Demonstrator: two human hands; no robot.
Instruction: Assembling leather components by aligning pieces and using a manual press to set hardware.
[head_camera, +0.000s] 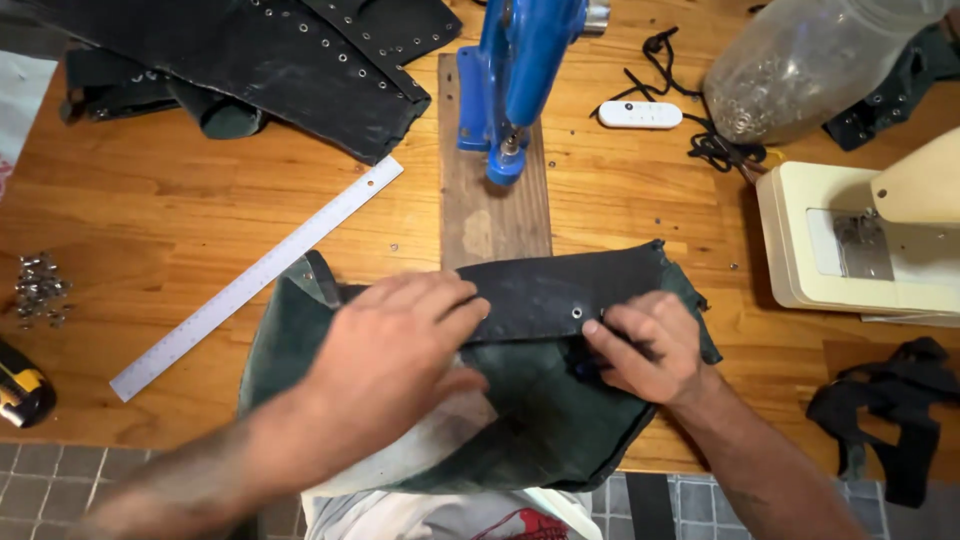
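Lay flat at the near edge of the wooden table: dark green cloth, black strip folded on top. Pressed down by the left hand, fingers spread, probably against slipping. Pinched by the right hand beside a metal eyelet, below the blue press.

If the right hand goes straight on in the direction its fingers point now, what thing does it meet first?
The right hand points up and left along the dark fabric piece. It would probably meet the metal eyelet just past its fingertips first, then the left hand, though depth is unclear.
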